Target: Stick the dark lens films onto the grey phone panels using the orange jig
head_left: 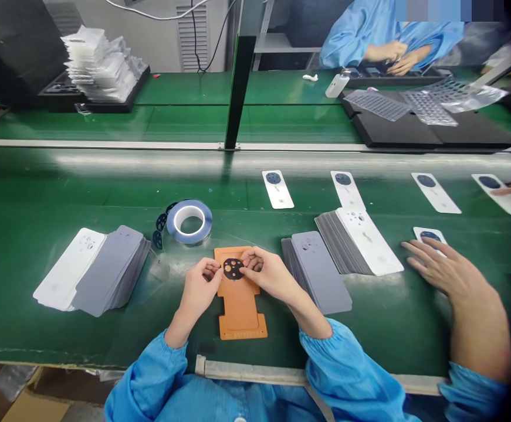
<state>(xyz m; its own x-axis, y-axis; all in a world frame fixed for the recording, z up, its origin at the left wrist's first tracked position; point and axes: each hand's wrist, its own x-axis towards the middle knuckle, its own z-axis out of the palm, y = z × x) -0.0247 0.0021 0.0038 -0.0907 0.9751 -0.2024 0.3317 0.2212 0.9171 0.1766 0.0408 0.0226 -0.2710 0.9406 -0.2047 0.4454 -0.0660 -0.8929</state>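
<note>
L hand & R hand are at opp. edges of a round black die-cut sticker w/ several holes, thumbs & index fingers bent in; can't tell if either is pinching it or just pressing. Sticker is over the upper part of the orange jig, which sits flat on the green counter. Looks paper-thin, so prob. v. light, bendy & easy to crease or tear at the narrow bits btwn holes; back may be tacky. Best hold = outer rim, L & R sides, fingertips only, off the holes. Jig looks stiff. Up L of it: blue tape roll w/ black cutouts at its L side. Grey panel stack well L; 2nd grey stack just R of R forearm, white panel stack beside that. Co-worker's hand, far R, is at a small white panel.
</note>
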